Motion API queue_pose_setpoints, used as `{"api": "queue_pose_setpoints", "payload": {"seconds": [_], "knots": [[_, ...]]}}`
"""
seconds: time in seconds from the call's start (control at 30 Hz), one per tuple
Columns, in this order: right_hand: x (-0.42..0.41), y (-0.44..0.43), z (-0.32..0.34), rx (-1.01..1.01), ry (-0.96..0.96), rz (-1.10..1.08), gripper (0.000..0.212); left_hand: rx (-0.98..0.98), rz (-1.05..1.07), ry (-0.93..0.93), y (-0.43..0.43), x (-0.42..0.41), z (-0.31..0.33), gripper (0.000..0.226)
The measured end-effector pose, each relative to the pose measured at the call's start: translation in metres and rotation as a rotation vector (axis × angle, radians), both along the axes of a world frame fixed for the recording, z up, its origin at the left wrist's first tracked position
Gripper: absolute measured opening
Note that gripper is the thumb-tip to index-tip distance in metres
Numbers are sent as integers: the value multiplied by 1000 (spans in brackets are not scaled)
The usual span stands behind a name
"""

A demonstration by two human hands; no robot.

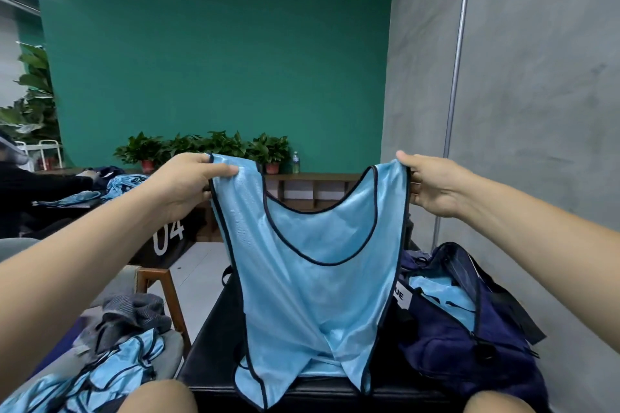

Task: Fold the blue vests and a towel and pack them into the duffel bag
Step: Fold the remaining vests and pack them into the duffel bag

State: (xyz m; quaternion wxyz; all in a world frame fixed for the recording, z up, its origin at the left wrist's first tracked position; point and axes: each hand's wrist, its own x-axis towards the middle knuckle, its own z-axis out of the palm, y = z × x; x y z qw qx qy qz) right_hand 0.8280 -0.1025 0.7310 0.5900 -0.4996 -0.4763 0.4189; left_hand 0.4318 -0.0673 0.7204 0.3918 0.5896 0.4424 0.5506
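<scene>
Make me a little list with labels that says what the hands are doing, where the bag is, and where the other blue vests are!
left hand: left hand pinches one shoulder strap of the held vest
right hand: right hand pinches the other strap
held vest: light blue, dark trim, hanging open above the black table, hem touching it
duffel bag: navy, open, on the right, with blue fabric inside
vest pile: unfolded blue vests, lower left, on a chair
grey cloth: crumpled behind that pile, maybe the towel
</scene>
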Motion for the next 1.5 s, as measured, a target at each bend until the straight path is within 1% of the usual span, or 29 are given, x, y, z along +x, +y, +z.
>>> {"api": "queue_pose_setpoints", "payload": {"seconds": [0.07,0.1,0.17,0.2,0.23,0.3,0.33,0.37,0.4,0.43,0.5,0.53,0.6,0.63,0.67,0.73,0.8,0.9,1.0,1.13,1.17,1.37,1.5], "knots": [[4,-3,8,44,48,-16,18,19,49,-15,2,-8,4,42],[6,-4,13,63,70,-24,18,32,69,-33,3,-12,7,42],[9,-6,21,102,127,-20,21,56,86,-76,3,-17,12,31],[9,-9,26,123,150,-8,22,61,71,-101,3,-20,15,30],[9,-12,30,148,158,10,22,61,32,-112,2,-23,18,34],[11,-14,37,198,104,55,13,56,-98,-93,0,-31,24,43],[13,-15,40,217,61,80,11,55,-153,-72,-1,-35,27,43],[15,-15,43,224,21,96,18,56,-190,-60,-1,-39,30,42],[16,-14,45,226,-3,102,24,60,-208,-60,0,-42,33,40],[17,-13,47,232,-12,97,26,69,-202,-69,0,-43,35,39],[19,-13,51,245,-7,77,16,101,-157,-77,0,-45,38,39],[19,-13,52,251,10,67,13,117,-136,-78,0,-46,39,44],[19,-13,56,269,41,49,13,139,-109,-72,-2,-47,42,62],[20,-13,58,281,56,41,13,146,-95,-65,-3,-48,43,66],[20,-14,60,294,74,34,12,154,-80,-62,-4,-49,45,64],[21,-14,65,314,106,18,10,169,-50,-76,-8,-49,50,51],[22,-16,70,325,123,5,10,188,-28,-93,-11,-49,55,47],[21,-20,77,346,146,-13,21,214,-16,-110,-16,-46,63,52],[20,-23,83,373,131,-30,30,225,3,-123,-21,-44,70,48],[22,-25,88,397,107,-60,54,222,27,-141,-27,-39,74,48],[22,-25,88,403,102,-62,55,223,33,-148,-29,-37,74,50],[25,-30,98,411,83,-58,33,280,29,-226,-31,-32,82,55],[27,-36,109,436,65,-64,30,298,22,-280,-36,-29,95,60]]}}
